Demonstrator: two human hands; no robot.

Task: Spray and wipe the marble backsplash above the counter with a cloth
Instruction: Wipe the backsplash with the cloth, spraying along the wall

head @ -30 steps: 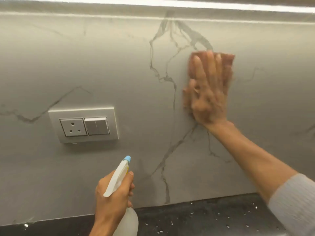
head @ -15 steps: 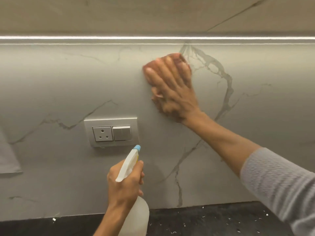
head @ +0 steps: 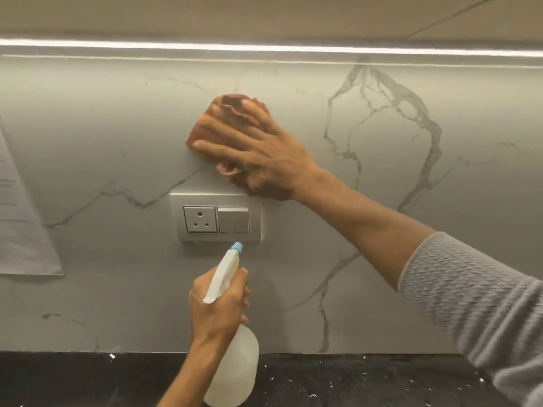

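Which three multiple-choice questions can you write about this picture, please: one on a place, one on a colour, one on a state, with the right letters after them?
1. Where is the cloth?
A) just above the socket plate
B) below it
C) far to the left of it

2. What colour is the nozzle tip of the spray bottle?
A) red
B) black
C) blue

3. What does the left hand do?
A) hangs open
B) grips the spray bottle
C) presses the cloth

Answers: 1 A, the cloth shows directly above the plate. 2 C, the tip is light blue. 3 B, its fingers curl round the bottle's neck.
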